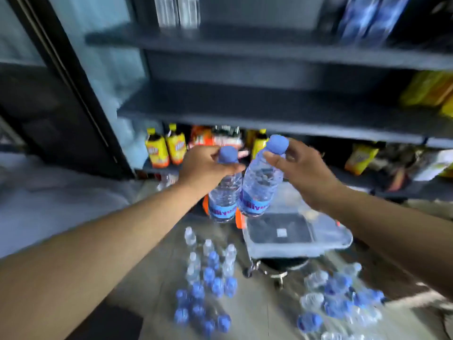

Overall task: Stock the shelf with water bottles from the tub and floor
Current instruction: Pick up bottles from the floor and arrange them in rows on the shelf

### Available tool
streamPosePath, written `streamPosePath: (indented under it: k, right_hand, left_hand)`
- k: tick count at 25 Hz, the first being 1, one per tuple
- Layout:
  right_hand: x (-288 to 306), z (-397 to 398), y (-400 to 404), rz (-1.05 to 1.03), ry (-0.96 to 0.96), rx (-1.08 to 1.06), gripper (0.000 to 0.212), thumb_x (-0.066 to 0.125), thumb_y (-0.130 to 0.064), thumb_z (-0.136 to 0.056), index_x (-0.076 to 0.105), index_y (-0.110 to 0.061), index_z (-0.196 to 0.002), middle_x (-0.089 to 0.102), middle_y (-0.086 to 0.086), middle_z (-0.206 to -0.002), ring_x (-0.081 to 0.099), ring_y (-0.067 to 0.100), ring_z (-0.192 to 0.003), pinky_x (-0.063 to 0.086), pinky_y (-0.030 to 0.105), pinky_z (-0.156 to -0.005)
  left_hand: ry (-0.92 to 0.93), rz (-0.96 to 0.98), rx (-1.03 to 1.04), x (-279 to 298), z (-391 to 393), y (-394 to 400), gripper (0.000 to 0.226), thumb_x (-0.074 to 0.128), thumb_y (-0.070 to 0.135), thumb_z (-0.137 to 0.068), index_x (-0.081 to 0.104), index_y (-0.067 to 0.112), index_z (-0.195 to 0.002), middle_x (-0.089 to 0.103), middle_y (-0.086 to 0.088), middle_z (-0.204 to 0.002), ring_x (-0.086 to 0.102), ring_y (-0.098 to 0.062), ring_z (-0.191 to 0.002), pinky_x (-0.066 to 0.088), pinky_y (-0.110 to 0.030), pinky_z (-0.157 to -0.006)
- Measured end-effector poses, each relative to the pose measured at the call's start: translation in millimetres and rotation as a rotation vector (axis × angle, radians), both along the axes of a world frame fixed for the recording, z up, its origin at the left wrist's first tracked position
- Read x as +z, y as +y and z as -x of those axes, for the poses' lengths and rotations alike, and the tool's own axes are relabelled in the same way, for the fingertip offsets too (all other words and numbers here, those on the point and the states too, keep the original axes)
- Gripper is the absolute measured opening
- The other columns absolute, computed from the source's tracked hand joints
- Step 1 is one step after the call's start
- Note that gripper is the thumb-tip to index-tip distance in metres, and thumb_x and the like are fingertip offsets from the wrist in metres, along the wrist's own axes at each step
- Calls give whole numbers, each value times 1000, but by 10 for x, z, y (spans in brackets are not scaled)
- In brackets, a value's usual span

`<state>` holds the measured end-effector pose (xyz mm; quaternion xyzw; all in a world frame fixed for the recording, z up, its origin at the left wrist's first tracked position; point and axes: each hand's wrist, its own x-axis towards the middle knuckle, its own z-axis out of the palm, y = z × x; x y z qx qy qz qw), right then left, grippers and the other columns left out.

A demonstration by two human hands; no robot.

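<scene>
My left hand (206, 166) grips the neck of a clear water bottle (224, 200) with a blue cap and blue label. My right hand (302, 170) holds a second, matching bottle (259, 185) just under its cap. Both bottles hang side by side in the air, touching, below the front edge of a dark shelf board (245, 106). Beneath them stands a clear plastic tub (299, 241) on a stool. More blue-capped bottles stand on the floor at the left (208, 285) and lie in a heap at the right (340, 298).
The dark shelving unit has another board higher up (245, 49) with clear bottles at its back. Yellow and orange drink bottles (166, 148) and snack packs (360, 158) fill the low shelf. A glass-door cooler (98, 69) stands at the left.
</scene>
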<state>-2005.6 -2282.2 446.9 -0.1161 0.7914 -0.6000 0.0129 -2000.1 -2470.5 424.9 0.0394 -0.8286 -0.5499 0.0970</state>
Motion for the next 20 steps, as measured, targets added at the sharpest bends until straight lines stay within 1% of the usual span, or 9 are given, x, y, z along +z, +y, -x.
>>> streamPosePath:
  k: [2, 3, 6, 8, 9, 12, 14, 17, 20]
  right_hand:
    - [823, 87, 88, 38, 79, -43, 14, 68, -20, -84, 63, -14, -96, 66, 4, -93, 57, 12, -84, 50, 36, -82]
    - [1178, 103, 133, 55, 98, -64, 11, 67, -17, -85, 63, -14, -95, 66, 6, -93, 58, 14, -84, 51, 38, -83]
    - [2099, 200, 353, 96, 163, -113, 6, 65, -15, -87, 62, -18, -91, 65, 3, -95, 59, 15, -86, 51, 36, -83]
    - [2559, 290, 595, 109, 207, -143, 11, 65, -17, -88, 62, -18, -98, 66, 1, -99, 61, 15, -89, 50, 35, -84]
    - [2738, 342, 738, 121, 220, -162, 16, 64, -18, -88, 62, -16, -104, 67, 2, -100, 62, 15, -88, 51, 35, -83]
    - [3037, 584, 1178, 150, 214, -195, 19, 61, -17, -90, 61, -14, -109, 66, 4, -96, 61, 14, -76, 49, 30, -70]
    - [3107, 896, 1498, 167, 204, -239, 19, 61, -18, -90, 61, -14, -109, 66, 3, -93, 59, 15, -74, 47, 30, -68]
    - [3092, 1593, 1975, 165, 187, -273, 20, 62, -19, -90, 60, -16, -110, 66, -1, -91, 61, 13, -73, 51, 26, -64]
    - [2978, 2392, 2378, 154, 168, -290, 23, 63, -18, -89, 62, -14, -111, 68, 2, -98, 63, 15, -80, 53, 34, -75]
  left_hand:
    - [91, 10, -31, 875, 185, 133, 42, 87, 32, -53, 72, 5, -81, 67, -4, -75, 51, -12, -68, 46, -26, -65]
    - [117, -11, -36, 1242, 253, 220, 45, 87, 34, -50, 73, 6, -83, 71, -6, -81, 57, -13, -71, 51, -30, -72]
    - [209, -48, -82, 2170, 463, 507, 31, 85, 23, -62, 72, 13, -89, 72, -4, -90, 63, -15, -81, 53, -34, -85]
    - [257, -61, -111, 2663, 605, 717, 29, 84, 21, -65, 72, 16, -91, 72, -4, -95, 65, -17, -86, 54, -35, -87]
    - [270, -65, -132, 2865, 687, 826, 31, 84, 22, -66, 72, 16, -93, 72, -2, -96, 65, -17, -88, 54, -32, -85]
    - [256, -101, -192, 3201, 988, 1139, 38, 82, 21, -69, 70, 14, -104, 69, 1, -98, 63, -13, -86, 47, -23, -76]
    - [229, -118, -235, 3284, 1306, 1397, 40, 82, 20, -70, 69, 12, -107, 69, 0, -100, 63, -14, -86, 46, -23, -76]
    - [190, -108, -260, 3278, 1956, 1847, 38, 80, 20, -72, 69, 12, -107, 68, -1, -101, 64, -16, -92, 46, -24, -78]
    - [166, -124, -249, 3209, 2693, 2296, 37, 78, 20, -75, 67, 12, -109, 65, 0, -97, 61, -16, -89, 44, -24, -77]
